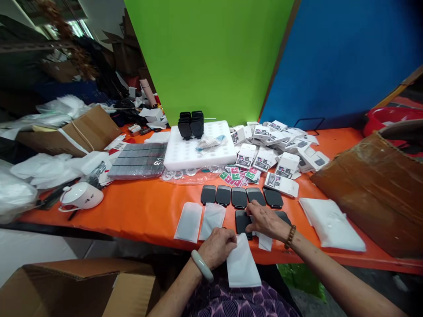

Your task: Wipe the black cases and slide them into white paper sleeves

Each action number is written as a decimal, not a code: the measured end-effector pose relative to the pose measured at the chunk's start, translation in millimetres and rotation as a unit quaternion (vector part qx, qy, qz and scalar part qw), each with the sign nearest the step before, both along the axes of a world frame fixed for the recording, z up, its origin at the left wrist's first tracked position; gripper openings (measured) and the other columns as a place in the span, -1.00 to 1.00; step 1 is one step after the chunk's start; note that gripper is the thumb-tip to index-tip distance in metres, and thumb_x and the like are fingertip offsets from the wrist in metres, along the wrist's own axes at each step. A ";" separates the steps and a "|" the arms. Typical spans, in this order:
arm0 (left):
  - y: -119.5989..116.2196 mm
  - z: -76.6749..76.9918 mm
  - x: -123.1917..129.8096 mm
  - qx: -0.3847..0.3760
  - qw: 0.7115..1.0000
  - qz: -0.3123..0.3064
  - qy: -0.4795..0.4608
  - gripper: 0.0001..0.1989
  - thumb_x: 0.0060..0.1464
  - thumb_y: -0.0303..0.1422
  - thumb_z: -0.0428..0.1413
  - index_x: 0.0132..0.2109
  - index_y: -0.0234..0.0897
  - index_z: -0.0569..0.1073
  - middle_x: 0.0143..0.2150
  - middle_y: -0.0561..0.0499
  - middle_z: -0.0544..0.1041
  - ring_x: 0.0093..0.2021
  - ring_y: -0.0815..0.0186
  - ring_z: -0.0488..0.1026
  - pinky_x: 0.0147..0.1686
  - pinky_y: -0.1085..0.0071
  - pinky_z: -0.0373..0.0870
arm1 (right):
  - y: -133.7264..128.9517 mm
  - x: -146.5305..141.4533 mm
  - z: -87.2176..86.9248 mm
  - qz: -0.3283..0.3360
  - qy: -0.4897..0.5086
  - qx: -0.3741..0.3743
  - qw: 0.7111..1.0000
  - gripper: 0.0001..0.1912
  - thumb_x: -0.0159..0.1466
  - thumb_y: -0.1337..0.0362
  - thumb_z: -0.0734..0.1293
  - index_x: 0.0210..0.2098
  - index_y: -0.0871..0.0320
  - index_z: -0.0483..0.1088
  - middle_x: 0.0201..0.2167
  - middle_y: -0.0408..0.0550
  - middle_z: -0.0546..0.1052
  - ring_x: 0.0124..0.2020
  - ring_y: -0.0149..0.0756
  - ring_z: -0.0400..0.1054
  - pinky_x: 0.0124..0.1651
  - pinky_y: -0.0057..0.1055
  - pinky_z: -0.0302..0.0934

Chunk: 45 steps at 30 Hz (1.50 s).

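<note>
White pouch [243,266] overhanging table edge [139,235]

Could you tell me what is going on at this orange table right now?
A person sits at the orange table. The left hand pinches the top of a white pouch at the table's near edge. The right hand rests on a black pad just below a row of black pads. Two more white pouches lie to the left, a stack of white sheets to the right, and small white boxes are piled behind.
</note>
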<state>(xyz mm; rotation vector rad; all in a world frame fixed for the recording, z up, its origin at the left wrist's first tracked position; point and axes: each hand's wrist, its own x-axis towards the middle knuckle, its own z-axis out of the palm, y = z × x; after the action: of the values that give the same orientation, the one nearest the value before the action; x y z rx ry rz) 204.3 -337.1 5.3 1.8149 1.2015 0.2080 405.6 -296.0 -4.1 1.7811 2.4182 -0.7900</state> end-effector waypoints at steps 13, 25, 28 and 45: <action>2.0 -6.7 -6.8 0.007 1.000 -0.004 -0.006 -0.83 -0.02 -0.50 0.01 -0.35 -0.29 0.50 -0.40 0.02 0.50 -0.34 0.27 0.38 -0.26 0.41 0.23 | 7.4 -2.5 -4.4 -0.018 0.076 -0.077 0.994 -0.65 0.04 0.29 0.44 -0.29 0.13 0.19 -0.22 -0.05 0.35 -0.23 -0.23 0.29 -0.30 -0.45 0.03; -1.0 0.6 5.1 -0.019 0.999 -0.031 0.015 -0.81 -0.06 -0.53 -0.01 -0.38 -0.30 0.50 -0.41 0.00 0.50 -0.33 0.26 0.40 -0.30 0.43 0.23 | 5.9 -10.2 5.1 -0.006 0.022 -0.086 0.996 -0.46 -0.06 0.21 0.51 -0.21 0.17 0.18 -0.16 0.03 0.35 -0.16 -0.12 0.31 -0.26 -0.41 0.07; -1.7 0.9 3.8 -0.017 0.999 -0.028 0.017 -0.82 -0.06 -0.52 0.00 -0.37 -0.30 0.51 -0.43 0.02 0.49 -0.36 0.27 0.38 -0.32 0.44 0.23 | 8.2 -5.3 7.1 -0.013 0.052 -0.091 0.994 -0.55 -0.05 0.22 0.50 -0.28 0.15 0.21 -0.20 -0.01 0.36 -0.21 -0.19 0.29 -0.28 -0.42 0.07; -3.7 32.9 -6.3 -0.006 0.995 0.006 -0.096 -0.87 0.01 -0.48 0.06 -0.37 -0.29 0.51 -0.27 -0.04 0.58 -0.21 0.25 0.44 -0.17 0.41 0.27 | -28.3 10.2 37.9 -0.194 0.537 -0.062 0.819 -0.66 0.01 0.16 0.46 -0.45 0.14 0.22 -0.46 -0.22 0.31 -0.40 -0.43 0.22 -0.31 -0.45 0.17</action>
<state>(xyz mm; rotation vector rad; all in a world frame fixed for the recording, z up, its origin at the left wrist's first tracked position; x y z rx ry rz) 198.1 -340.8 38.2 1.7358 1.0753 0.3732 415.7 -324.3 33.8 2.1270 2.2875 -2.5010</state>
